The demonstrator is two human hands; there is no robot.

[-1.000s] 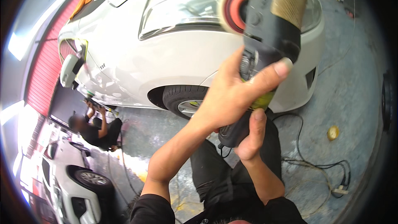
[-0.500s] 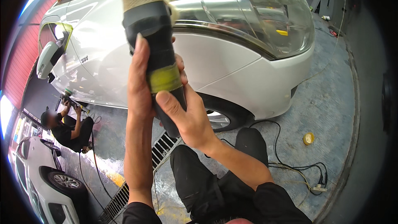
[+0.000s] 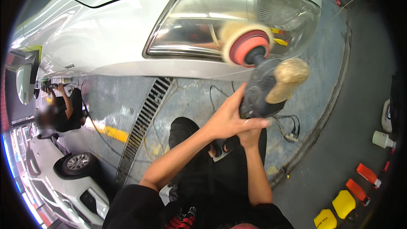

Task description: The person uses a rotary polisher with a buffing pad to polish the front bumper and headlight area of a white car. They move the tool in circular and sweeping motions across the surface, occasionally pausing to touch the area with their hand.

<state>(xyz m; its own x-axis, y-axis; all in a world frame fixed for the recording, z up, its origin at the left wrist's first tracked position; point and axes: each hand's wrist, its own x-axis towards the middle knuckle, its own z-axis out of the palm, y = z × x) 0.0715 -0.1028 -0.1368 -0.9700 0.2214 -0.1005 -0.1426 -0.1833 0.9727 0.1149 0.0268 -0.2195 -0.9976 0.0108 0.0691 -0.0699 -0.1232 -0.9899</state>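
Note:
A black rotary polisher (image 3: 260, 89) is in both my hands, with a cream pad (image 3: 230, 42) on a red-orange backing plate (image 3: 249, 51). The pad is blurred and sits at the lower right part of the clear headlight (image 3: 199, 21) of a white car; I cannot tell how firmly it touches. My left hand (image 3: 229, 118) is closed round the polisher's body, its thumb stretched across to the right. Below it, my right hand (image 3: 250, 135) is closed on the rear end, mostly hidden behind the left. A worn tan covering (image 3: 292, 76) wraps the tool's front side.
A person (image 3: 65, 106) crouches at the left with a tool against the car's side. Another white car (image 3: 68, 186) stands behind them. A floor grate (image 3: 142, 123) runs beside me; cords (image 3: 292, 127) lie right. Yellow bottles (image 3: 343, 203), red bottles (image 3: 358, 191) and a white bottle (image 3: 381, 139) line the right.
The polisher has swung right and tilted, so its pad and backing plate now show at the headlight. My view has shifted, and bottles at the lower right have come into sight.

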